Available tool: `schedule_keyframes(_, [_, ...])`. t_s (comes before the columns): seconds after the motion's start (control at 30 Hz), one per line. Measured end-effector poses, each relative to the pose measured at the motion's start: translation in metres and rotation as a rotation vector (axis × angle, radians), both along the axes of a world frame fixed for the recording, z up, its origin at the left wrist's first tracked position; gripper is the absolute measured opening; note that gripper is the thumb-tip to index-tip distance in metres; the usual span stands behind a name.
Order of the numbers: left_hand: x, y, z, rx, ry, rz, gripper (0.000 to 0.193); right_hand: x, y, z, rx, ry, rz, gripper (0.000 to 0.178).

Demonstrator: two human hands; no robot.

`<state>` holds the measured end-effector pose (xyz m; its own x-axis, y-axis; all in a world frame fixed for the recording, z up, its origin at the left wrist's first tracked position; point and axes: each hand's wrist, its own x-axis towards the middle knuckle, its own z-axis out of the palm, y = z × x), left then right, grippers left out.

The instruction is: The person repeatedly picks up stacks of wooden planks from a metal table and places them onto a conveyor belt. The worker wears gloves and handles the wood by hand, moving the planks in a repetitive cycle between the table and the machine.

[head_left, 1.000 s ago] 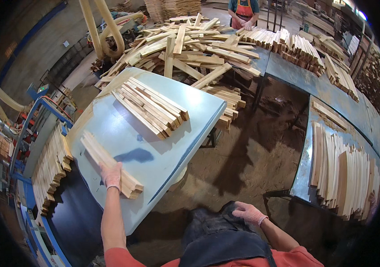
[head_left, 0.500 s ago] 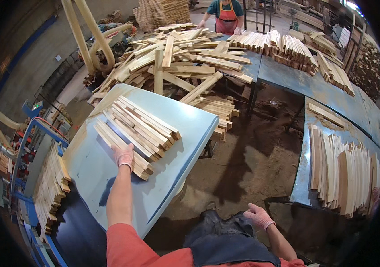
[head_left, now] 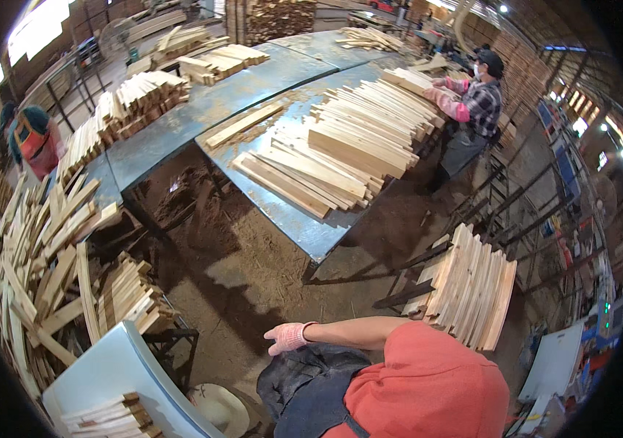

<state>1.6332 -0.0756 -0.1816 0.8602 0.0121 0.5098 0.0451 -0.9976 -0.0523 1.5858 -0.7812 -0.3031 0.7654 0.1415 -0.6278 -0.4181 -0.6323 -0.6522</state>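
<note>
My right hand (head_left: pixel 287 338), in a pale pinkish glove, hangs over the dark apron (head_left: pixel 304 390) at my front. Its fingers are loosely bent and a little apart, with nothing visible in them. My left hand is out of sight. At the lower left, a light-blue table (head_left: pixel 132 350) carries a stack of wooden slats (head_left: pixel 107 417), cut off by the picture's edge. Ahead of me, a metal-topped table (head_left: pixel 311 237) bears a long row of wooden slats (head_left: pixel 311 171); my right hand is well apart from them.
A co-worker (head_left: pixel 483 106) handles boards at the far right of the row. Another person (head_left: pixel 34 139) stands at the far left beside a heap of loose slats (head_left: pixel 41 270). Stacked slats (head_left: pixel 465 288) rest on a rack at my right. A pale round seat (head_left: pixel 220 409) is below the light-blue table.
My view has swung to the right. My left hand, earlier on slats on the light-blue table, has left the picture. My right hand still hangs by the apron.
</note>
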Motion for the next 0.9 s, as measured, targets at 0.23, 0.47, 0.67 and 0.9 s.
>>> schedule_keyframes(0.23, [0.056, -0.28, 0.098, -0.816, -0.031, -0.261, 0.056, -0.04, -0.065, -0.035, -0.043, 0.084, -0.204, 0.08])
schedule_keyframes(0.47, [0.094, -0.531, 0.112, -1.164, 0.426, -0.556, 0.052, -0.108, -0.227, -0.045, -0.105, 0.008, -0.624, 0.084])
schedule_keyframes(0.67, [0.096, -0.836, 0.016, -1.173, 1.08, -0.664, 0.048, -0.176, -0.525, 0.006, -0.244, -0.485, -1.453, 0.061])
schedule_keyframes(0.9, [0.02, -1.212, -0.108, -1.597, 1.694, -0.414, 0.036, -0.2, -0.908, -0.014, -0.121, -0.785, -1.921, 0.097])
